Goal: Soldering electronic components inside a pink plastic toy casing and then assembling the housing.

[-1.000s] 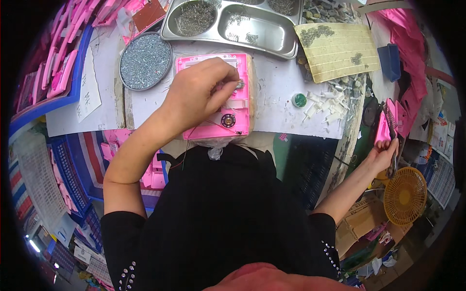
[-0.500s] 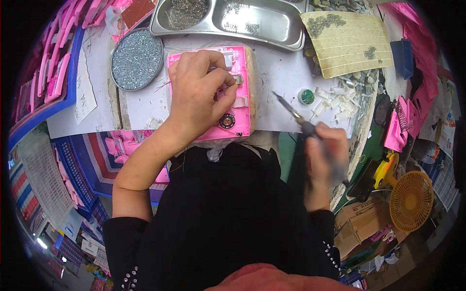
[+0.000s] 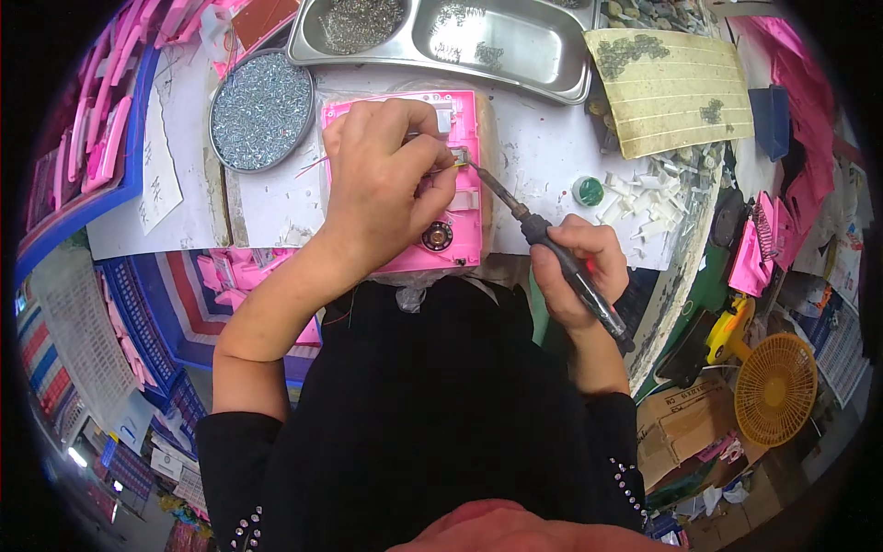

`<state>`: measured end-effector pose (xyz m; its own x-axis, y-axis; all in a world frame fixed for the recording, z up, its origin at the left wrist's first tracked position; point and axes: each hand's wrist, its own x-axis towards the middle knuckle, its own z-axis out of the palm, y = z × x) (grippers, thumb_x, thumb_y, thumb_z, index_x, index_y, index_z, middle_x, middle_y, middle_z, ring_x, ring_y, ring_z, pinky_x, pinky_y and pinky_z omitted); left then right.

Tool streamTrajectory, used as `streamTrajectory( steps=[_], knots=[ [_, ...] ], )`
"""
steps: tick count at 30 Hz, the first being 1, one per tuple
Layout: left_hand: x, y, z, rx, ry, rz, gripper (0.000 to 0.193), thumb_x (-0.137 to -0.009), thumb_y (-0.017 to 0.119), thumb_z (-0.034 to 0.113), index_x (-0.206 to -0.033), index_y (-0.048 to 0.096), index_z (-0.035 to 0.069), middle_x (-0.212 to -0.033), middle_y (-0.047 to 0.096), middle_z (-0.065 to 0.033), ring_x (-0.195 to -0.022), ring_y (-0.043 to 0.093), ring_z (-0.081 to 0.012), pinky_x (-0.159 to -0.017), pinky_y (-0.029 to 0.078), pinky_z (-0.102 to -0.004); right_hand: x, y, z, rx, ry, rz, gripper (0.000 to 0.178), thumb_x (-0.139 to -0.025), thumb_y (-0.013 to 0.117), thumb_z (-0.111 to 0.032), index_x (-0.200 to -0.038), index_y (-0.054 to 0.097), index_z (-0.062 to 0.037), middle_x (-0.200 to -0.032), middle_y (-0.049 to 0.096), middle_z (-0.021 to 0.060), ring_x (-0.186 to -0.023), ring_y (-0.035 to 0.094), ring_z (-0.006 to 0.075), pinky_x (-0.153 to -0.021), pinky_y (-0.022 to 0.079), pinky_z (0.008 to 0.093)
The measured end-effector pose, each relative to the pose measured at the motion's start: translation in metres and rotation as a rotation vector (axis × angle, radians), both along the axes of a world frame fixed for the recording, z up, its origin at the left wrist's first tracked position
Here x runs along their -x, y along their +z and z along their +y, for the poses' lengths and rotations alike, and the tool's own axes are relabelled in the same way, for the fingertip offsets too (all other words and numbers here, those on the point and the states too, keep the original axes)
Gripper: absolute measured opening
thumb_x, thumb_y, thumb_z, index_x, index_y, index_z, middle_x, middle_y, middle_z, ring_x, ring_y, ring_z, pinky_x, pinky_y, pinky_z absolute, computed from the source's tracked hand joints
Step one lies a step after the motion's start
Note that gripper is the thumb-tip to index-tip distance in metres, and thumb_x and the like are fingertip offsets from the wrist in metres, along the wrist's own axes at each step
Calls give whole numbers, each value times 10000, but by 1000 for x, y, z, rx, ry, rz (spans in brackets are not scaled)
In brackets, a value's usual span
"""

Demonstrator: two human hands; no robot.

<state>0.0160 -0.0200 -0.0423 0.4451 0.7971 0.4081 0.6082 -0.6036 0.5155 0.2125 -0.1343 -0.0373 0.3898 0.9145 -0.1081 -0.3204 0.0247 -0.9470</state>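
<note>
A pink plastic housing (image 3: 467, 216) lies on a plastic-wrapped pad in front of me, with a round dark speaker-like part (image 3: 437, 235) near its lower right. Across its left side rests my left hand (image 3: 382, 179), thumb and fingertips pinched on a thin wire (image 3: 313, 166) whose loose end sticks out to the left. My right hand (image 3: 581, 269) grips a soldering iron (image 3: 572, 271) by its dark handle. The iron's tip reaches a small metal part (image 3: 459, 157) at the housing's right side, close to the left fingertips.
Behind the housing stand a round dish of small screws (image 3: 262, 110) and a steel compartment tray (image 3: 501, 46). To the right are a small green-topped round container (image 3: 588, 191), white plastic pieces (image 3: 644, 198) and a stained yellowish sheet (image 3: 671, 92). A yellow fan (image 3: 775, 389) is at far right.
My right hand has brought the soldering iron left, from over the bare table to the housing's small metal part. My left hand stays nearly in place.
</note>
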Motion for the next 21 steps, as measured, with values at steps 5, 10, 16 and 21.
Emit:
streamTrajectory(
  steps=[5,10,16,21],
  knots=[
    [1,1,0,2,3,2,157,-687,783,110,-778,658,130,-997,596,8,-920,533,-235,-852,340,-414,-34,-19,2,-165,330,-511,247,-875,745,33,-1050,573,10,-734,520,31,-624,432,85,-568,313,246],
    [1,0,0,-4,0,-3,158,-685,782,107,-779,657,127,-994,598,6,-924,535,-234,-852,341,-413,-34,-21,4,-206,348,-529,253,-880,761,-2,-1047,572,11,-724,514,28,-623,430,88,-567,306,247],
    [1,1,0,-6,1,6,159,-683,782,108,-774,653,124,-991,599,5,-923,536,-236,-855,342,-414,-39,-29,-1,-188,329,-536,261,-879,771,-15,-1045,572,10,-726,520,32,-624,432,88,-568,306,248],
    [1,1,0,-12,1,3,157,-685,781,112,-768,649,125,-991,599,5,-930,537,-237,-858,341,-416,-41,-27,-1,-192,312,-555,268,-876,774,-15,-1049,572,11,-738,533,39,-627,435,88,-571,310,247]
  ],
)
